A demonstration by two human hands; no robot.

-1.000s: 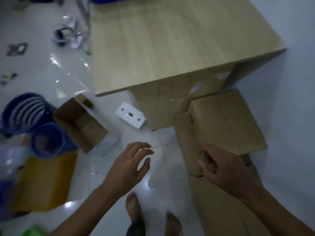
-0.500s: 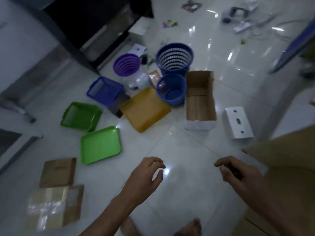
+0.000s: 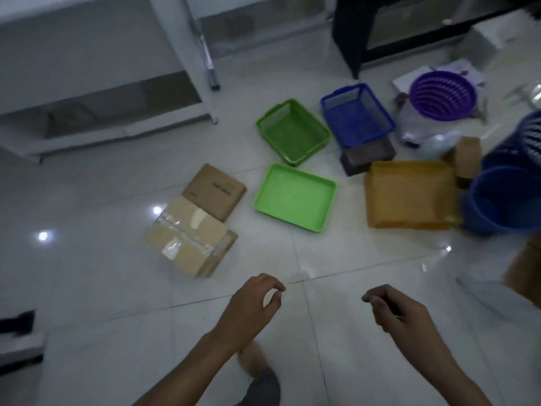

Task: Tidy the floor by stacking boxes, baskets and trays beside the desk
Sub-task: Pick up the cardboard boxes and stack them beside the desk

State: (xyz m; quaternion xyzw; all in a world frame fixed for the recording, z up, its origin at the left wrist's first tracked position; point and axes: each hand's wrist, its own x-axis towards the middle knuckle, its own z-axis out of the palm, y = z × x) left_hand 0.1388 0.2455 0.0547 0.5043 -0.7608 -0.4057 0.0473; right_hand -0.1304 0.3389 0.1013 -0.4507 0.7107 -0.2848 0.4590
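Note:
On the white tiled floor lie a taped cardboard box [image 3: 187, 238] and a flat brown box [image 3: 215, 191] touching its far side. Right of them are a green tray [image 3: 294, 197], a green basket [image 3: 292, 131], a blue rectangular basket [image 3: 357, 114] and a yellow tray [image 3: 409, 194]. A purple round basket [image 3: 442, 95] and a blue bucket [image 3: 503, 200] sit at the right. My left hand [image 3: 254, 303] and my right hand [image 3: 395, 309] hover over bare floor below these, fingers loosely curled, holding nothing.
A white metal frame [image 3: 205, 54] stands at the far left and a black cabinet [image 3: 351, 33] at the far right. A dark small box [image 3: 367, 155] lies under the blue basket's near end. Another cardboard box [image 3: 527, 271] is cut by the right edge.
My view has swung left, away from the desk and its stacked cardboard boxes, to the scattered items on the floor. Both hands stay empty in front of me.

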